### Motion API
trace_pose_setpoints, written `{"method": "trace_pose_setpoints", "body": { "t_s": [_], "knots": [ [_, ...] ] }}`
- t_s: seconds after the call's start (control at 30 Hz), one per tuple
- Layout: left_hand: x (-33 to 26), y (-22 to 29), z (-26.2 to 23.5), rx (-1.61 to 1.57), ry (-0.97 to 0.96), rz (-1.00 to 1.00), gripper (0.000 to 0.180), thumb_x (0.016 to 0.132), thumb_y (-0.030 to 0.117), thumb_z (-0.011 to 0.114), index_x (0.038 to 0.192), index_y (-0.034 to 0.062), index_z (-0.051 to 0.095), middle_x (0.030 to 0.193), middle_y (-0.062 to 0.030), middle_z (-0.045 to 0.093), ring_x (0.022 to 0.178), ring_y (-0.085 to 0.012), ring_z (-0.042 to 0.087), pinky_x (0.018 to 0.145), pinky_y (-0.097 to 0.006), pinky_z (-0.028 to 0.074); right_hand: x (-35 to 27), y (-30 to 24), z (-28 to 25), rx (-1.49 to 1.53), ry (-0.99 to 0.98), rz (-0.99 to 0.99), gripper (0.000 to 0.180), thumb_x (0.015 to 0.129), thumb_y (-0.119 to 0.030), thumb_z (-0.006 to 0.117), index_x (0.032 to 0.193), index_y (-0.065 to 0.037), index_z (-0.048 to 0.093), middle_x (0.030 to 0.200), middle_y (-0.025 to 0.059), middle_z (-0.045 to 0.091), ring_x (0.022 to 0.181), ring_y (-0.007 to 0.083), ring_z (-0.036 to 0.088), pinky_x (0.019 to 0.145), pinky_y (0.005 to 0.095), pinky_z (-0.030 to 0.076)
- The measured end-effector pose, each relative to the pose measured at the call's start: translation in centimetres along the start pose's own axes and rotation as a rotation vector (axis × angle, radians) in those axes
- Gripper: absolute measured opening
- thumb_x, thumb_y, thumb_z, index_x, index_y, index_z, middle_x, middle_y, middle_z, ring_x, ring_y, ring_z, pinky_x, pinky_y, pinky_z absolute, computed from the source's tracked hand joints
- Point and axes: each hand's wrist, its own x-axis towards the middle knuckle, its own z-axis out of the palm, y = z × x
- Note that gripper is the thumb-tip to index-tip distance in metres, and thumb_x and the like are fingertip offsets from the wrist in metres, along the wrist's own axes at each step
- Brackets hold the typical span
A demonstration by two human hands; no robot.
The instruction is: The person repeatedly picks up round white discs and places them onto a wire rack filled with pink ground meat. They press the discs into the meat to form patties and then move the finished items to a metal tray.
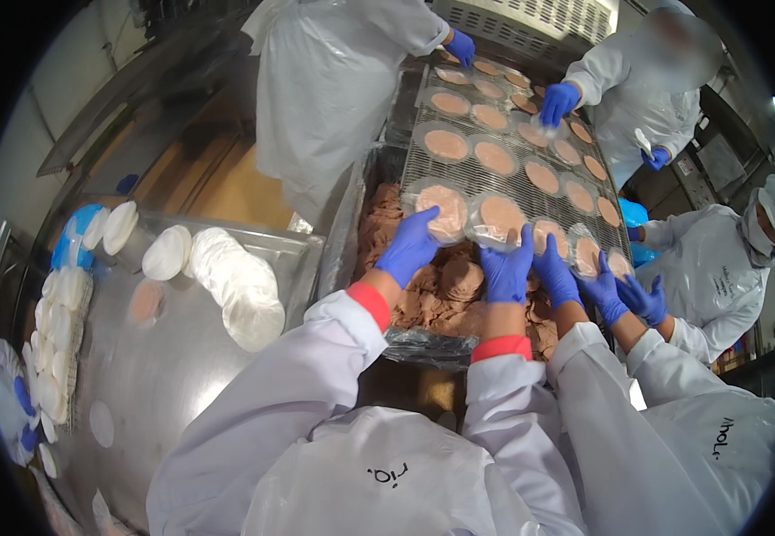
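My left hand (408, 248), in a blue glove, grips the near edge of a round clear pack of pink sliced meat (444, 207) at the near end of a wire mesh belt (472, 183). My right hand (505, 268), also gloved, holds the near edge of the neighbouring round meat pack (502, 214). Both packs rest on the belt's front edge. Below my hands is a lined bin of loose pink meat slices (445, 290).
Several more round packs lie in rows up the belt. A co-worker's gloved hands (584, 281) work right beside my right hand. Other people in white coats stand at the far end and right. White round lids (235, 281) are stacked on the steel table (164, 375) to my left.
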Motion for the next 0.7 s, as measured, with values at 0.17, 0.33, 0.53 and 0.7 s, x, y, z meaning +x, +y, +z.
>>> {"method": "trace_pose_setpoints", "body": {
  "t_s": [0.17, 0.33, 0.53, 0.7],
  "knots": [
    [-5.4, 1.6, -4.7, 0.09, 0.093, 0.11, 0.042, 0.084, 0.013, 0.049, 0.121, 0.0004, 0.035, 0.118, -0.0182, 0.045, 0.106, -0.0298, 0.047, 0.092, -0.045, 0.039, 0.6, 0.5, -3.3, -0.383, -0.11, -0.166, 0.043, 0.08, -0.014, 0.054, 0.117, 0.003, 0.04, 0.113, 0.0152, 0.049, 0.099, 0.0277, 0.049, 0.085, 0.0437, 0.043],
    [-14.7, 6.4, -3.6, -0.097, -0.002, 0.185, 0.053, 0.083, 0.038, 0.051, 0.121, 0.0037, 0.037, 0.114, -0.0125, 0.048, 0.102, -0.0249, 0.05, 0.091, -0.044, 0.038, -10.3, 7.0, 4.4, -0.499, -0.269, 0.071, 0.044, 0.079, -0.017, 0.054, 0.116, 0.003, 0.041, 0.112, 0.0157, 0.05, 0.1, 0.0237, 0.051, 0.087, 0.0371, 0.041],
    [-25.3, 11.4, -7.6, 0.164, 0.158, 0.476, 0.045, 0.081, 0.019, 0.056, 0.119, 0.0016, 0.039, 0.112, -0.0127, 0.05, 0.1, -0.0231, 0.052, 0.086, -0.036, 0.044, -14.3, 21.3, 1.0, -1.007, -0.702, 0.123, 0.05, 0.073, -0.007, 0.064, 0.117, -0.001, 0.042, 0.113, 0.0084, 0.047, 0.103, 0.0166, 0.044, 0.089, 0.0295, 0.035],
    [-38.7, 16.0, -22.2, -0.212, 0.084, 1.172, 0.037, 0.087, 0.023, 0.041, 0.116, 0.0001, 0.042, 0.115, -0.0141, 0.049, 0.095, -0.0214, 0.054, 0.077, -0.029, 0.047, -13.1, 21.1, -0.6, -0.867, -0.395, 0.513, 0.044, 0.081, -0.023, 0.053, 0.121, -0.01, 0.041, 0.118, 0.0049, 0.046, 0.109, 0.0205, 0.042, 0.093, 0.0372, 0.03]
  ]
}}
